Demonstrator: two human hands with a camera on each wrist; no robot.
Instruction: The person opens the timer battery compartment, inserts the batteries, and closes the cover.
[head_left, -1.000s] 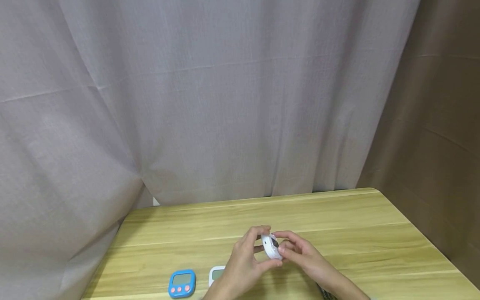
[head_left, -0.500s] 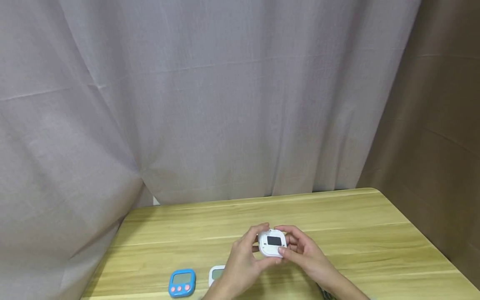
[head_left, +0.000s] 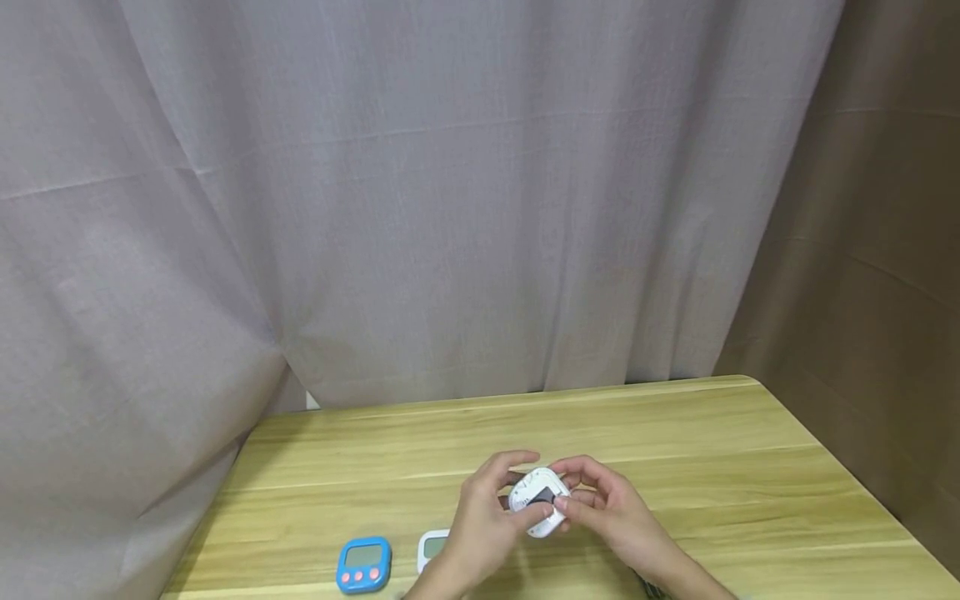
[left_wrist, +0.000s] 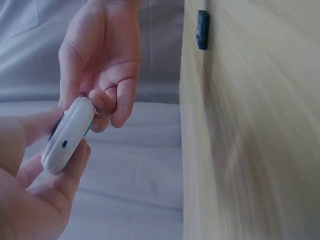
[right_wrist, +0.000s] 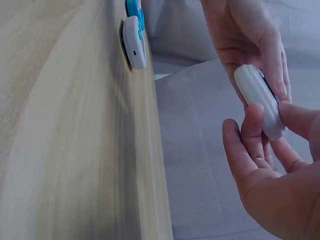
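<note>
Above the table, both hands hold a white digital timer (head_left: 542, 492), tilted, its back with a dark rectangular patch turned toward the head camera. My left hand (head_left: 487, 517) grips it from the left, thumb across the back and fingers on the far side. My right hand (head_left: 611, 508) pinches the timer's right edge between thumb and fingers. In the left wrist view the timer's rounded side (left_wrist: 70, 135) shows a small dark slot. Its display face is hidden from the head view.
A blue timer (head_left: 363, 565) with pink buttons lies on the wooden table (head_left: 675, 442), left of my hands. Beside it a second white timer (head_left: 432, 546) is partly covered by my left forearm. Dark batteries (left_wrist: 202, 30) lie near my right arm. A grey curtain (head_left: 450, 208) hangs behind.
The held timer has turned from edge-on to back showing, then rotated and tilted. My left thumb has moved onto its back. The timers on the table have stayed put.
</note>
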